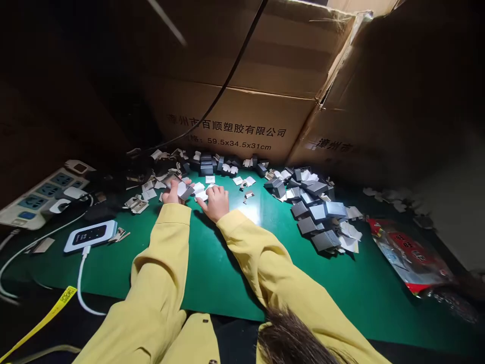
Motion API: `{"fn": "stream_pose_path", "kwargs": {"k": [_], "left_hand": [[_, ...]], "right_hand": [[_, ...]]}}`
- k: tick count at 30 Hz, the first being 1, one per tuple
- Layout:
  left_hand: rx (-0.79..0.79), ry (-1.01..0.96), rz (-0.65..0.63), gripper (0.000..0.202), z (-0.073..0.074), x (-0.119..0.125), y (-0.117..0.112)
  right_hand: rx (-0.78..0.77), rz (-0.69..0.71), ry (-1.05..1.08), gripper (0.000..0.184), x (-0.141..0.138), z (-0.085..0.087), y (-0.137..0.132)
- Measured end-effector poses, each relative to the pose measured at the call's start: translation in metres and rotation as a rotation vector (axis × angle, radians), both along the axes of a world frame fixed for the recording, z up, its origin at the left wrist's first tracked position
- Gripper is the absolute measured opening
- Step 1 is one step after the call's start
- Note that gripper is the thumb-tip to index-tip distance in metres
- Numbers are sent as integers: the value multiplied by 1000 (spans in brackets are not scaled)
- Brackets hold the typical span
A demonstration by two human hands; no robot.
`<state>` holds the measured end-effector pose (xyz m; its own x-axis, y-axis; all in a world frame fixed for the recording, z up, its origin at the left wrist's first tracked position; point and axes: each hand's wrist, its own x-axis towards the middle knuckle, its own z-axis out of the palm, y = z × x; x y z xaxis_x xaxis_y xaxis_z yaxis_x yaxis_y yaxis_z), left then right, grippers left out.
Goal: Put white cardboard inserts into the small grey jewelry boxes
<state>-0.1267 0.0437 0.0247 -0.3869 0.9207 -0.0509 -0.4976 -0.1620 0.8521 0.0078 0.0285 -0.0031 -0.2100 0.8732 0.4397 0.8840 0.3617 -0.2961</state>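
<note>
My left hand [173, 193] is closed around a small dark grey box [185, 190], whose pale side faces right. Just to the right, my right hand [216, 203] is low over the green tabletop [223, 258], thumb stretched out apart from its bent fingers. A folded white card piece [200, 190] lies at those fingertips; whether they touch it is hard to see. Around my left hand are scattered white and grey card scraps [137, 203]. Beyond both hands stand several small dark boxes [206, 168] with white flaps.
At right is a heap of dark boxes [316, 210], with a red and clear plastic bag [411, 255] beyond it. A white device [91, 236] with a cable and a power strip [45, 194] occupy the left. Large cartons [242, 111] wall off the back; a black cable [227, 81] hangs before them.
</note>
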Motion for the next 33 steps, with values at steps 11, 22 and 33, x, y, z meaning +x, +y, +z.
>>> {"fn": "stream_pose_path", "kwargs": {"k": [11,22,33], "left_hand": [[-129,-67,-20,29,5,0,0],[-141,-194,-558,47,8,13,-9],[-143,88,-1026,31,-17,70,-31]], "right_hand": [[-99,-1,-84,27,-11,-3,10],[-466,221,1221,29,59,-11,-14],[-278,152,863,23,136,-8,-55]]}}
